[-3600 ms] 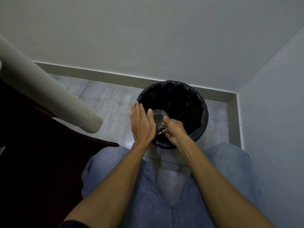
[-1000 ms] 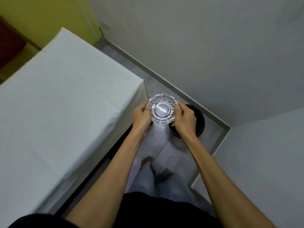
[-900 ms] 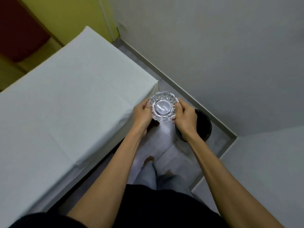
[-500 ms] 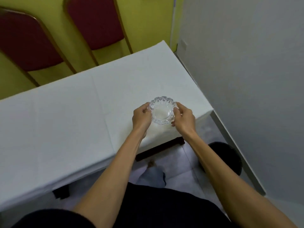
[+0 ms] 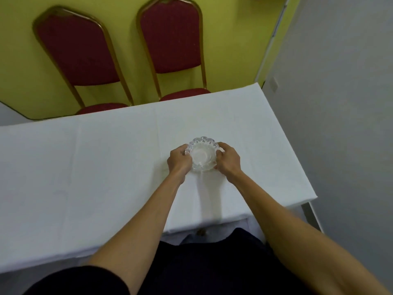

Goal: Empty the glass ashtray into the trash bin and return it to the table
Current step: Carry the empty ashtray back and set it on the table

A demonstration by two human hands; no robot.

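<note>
The clear glass ashtray, with a scalloped rim and an empty bowl, is upright over the right half of the table, which is covered in a white cloth. My left hand grips its left side and my right hand grips its right side. Whether the ashtray touches the cloth I cannot tell. The trash bin is out of view.
Two red chairs with gold frames stand behind the table against a yellow wall. A grey wall runs close along the table's right end. The table's near edge is at my waist.
I rose from the bin and turned left to the table. Both hands carried the ashtray from over the floor to above the tablecloth, further in from the table's corner.
</note>
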